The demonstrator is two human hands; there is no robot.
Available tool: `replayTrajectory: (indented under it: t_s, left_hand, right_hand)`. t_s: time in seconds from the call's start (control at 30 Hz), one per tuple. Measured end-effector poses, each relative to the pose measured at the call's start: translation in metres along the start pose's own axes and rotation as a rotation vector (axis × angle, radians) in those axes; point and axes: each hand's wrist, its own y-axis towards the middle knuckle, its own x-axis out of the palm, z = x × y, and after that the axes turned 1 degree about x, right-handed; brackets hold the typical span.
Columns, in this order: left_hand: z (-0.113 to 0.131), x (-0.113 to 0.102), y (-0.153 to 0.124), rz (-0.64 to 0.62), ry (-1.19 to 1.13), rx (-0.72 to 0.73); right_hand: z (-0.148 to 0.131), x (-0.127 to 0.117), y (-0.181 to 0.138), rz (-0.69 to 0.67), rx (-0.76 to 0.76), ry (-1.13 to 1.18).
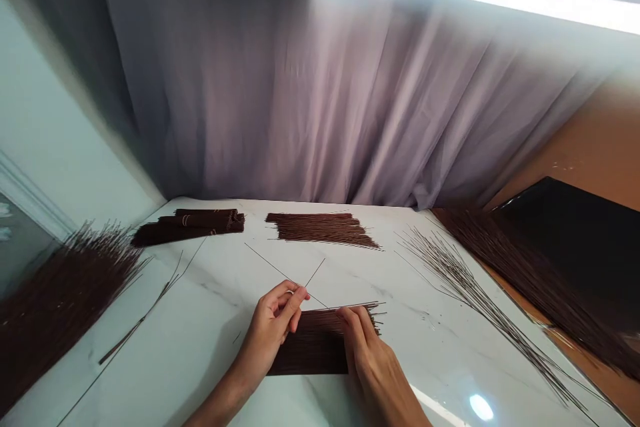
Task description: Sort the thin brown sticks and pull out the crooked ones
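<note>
My left hand (280, 313) is closed in a pinch on a thin dark stick (316, 271) that points up and to the right. A second thin stick (270, 263) crosses it at my fingertips and slants down toward my right hand. My right hand (364, 340) has its fingers curled together over the right part of a flat layer of dark brown sticks (310, 347). What its fingertips grip, if anything, is hidden. This layer lies on the white marbled table below both hands, its right ends uneven.
Behind lie another flat stack of sticks (320, 228) and tied dark bundles (200, 221). A large stick pile (60, 300) fills the left, with a few loose sticks (145, 317) beside it. To the right are a spread bunch (480, 307) and a long pile (540, 287).
</note>
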Motion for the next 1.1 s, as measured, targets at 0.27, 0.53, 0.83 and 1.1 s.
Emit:
replayTrajectory:
  t_s: [0.27,0.53,0.83,1.1]
  left_hand:
    - [-0.002,0.000,0.001,0.021,-0.120,0.035]
    - [0.005,0.000,-0.005,0.031,-0.071,0.054]
    - [0.002,0.004,-0.009,0.022,-0.068,0.088]
    - [0.001,0.006,-0.010,0.011,-0.105,0.068]
  right_hand:
    - [0.000,0.003,-0.002,-0.013,0.028,-0.028]
    - [-0.002,0.003,0.000,0.041,0.064,0.076]
    - [-0.003,-0.011,0.008,0.018,0.067,0.289]
    - [-0.003,-0.027,0.012,-0.054,0.101,0.391]
